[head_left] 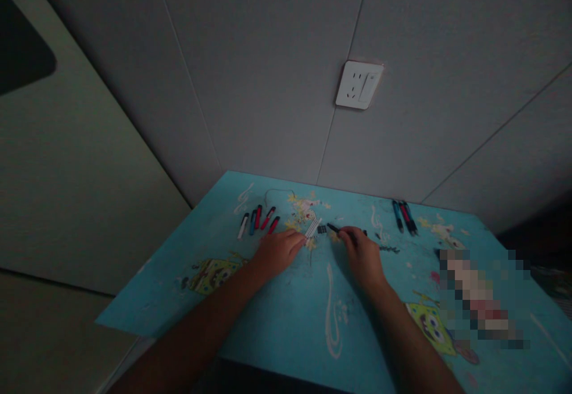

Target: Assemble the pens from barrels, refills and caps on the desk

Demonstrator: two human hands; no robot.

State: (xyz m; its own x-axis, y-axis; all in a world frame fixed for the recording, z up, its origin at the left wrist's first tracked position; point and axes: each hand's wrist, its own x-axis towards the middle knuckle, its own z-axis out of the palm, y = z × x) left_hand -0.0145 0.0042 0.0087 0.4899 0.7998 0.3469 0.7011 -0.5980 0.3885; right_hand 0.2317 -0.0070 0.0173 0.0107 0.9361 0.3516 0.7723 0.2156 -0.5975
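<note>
I had white, blue and red tubes (258, 217) loose on the blue table (286, 328). Left hand (277, 252) sat just beside them, fingertips at the near ends of thin white sticks (313, 227); I couldn't tell if it gripped. Small dark pieces (322, 229) lay between hands. Right hand (361, 254) held a black stick (333, 227) in a narrow pinch, tip leftward. Farther right, pens (407, 216) lay side by side near the back edge.
</note>
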